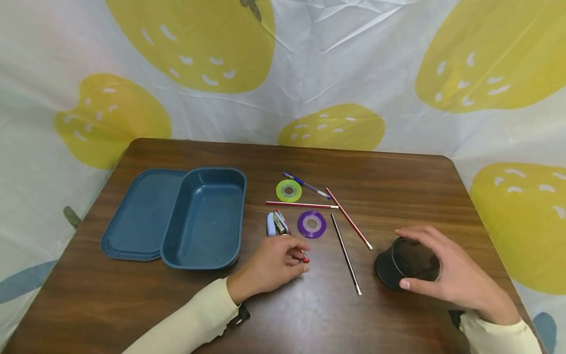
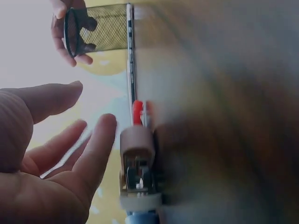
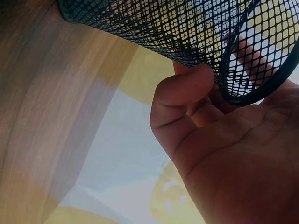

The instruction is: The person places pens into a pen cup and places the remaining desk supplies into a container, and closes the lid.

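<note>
My right hand (image 1: 462, 278) grips a black mesh pen cup (image 1: 388, 269), thumb on the near side and fingers round the far side. In the right wrist view the thumb presses the mesh below the cup's rim (image 3: 252, 99). My left hand (image 1: 275, 263) hovers beside a light blue stapler (image 1: 270, 225), partly hiding it. Its fingers are loosely bent and hold nothing in the left wrist view, apart from the stapler (image 2: 139, 163). Close to those fingers is a thin item with a red end (image 1: 306, 258), mostly covered; its kind is unclear.
An open blue box (image 1: 203, 221) stands at left, its lid (image 1: 141, 216) beside it. Between box and cup lie a green ribbon roll (image 1: 280, 191), a purple ribbon roll (image 1: 302, 225), a blue pen (image 1: 309, 187), two red pencils (image 1: 300, 204) and a dark pencil (image 1: 346, 253).
</note>
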The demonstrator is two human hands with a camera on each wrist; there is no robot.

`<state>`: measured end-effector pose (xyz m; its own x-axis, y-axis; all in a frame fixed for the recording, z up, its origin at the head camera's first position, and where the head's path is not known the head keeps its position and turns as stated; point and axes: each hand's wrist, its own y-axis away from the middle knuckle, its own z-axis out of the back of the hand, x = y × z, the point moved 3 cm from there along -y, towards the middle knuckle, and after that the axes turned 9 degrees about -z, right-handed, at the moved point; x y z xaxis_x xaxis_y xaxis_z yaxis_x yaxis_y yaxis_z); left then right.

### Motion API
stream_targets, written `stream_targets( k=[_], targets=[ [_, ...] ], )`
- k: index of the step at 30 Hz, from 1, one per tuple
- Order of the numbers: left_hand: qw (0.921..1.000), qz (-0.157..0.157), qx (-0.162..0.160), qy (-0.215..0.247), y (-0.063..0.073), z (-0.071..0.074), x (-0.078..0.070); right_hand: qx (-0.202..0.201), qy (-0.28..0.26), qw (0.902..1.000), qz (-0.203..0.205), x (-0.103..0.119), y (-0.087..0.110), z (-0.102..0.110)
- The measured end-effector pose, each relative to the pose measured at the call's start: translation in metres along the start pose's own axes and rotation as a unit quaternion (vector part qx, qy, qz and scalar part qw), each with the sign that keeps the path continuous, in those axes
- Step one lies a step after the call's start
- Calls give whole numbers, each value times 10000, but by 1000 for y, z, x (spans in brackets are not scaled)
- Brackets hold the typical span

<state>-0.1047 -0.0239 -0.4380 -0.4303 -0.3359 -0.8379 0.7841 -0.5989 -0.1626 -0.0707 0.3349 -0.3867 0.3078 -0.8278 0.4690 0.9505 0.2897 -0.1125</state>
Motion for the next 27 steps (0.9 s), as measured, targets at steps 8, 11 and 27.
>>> stream_targets(
  k=[8,11,27],
  targets=[
    [9962,720,-201,456,2,-4,1,-36,-40,9999,124,2,-3,1],
    [9928,928,-207,733,4,-8,0,-40,-47,9999,96,2,-2,0],
    [9965,731,358,-184,-1,-23,-7,-41,60,10000,-64,-1,1,-3]
  ],
)
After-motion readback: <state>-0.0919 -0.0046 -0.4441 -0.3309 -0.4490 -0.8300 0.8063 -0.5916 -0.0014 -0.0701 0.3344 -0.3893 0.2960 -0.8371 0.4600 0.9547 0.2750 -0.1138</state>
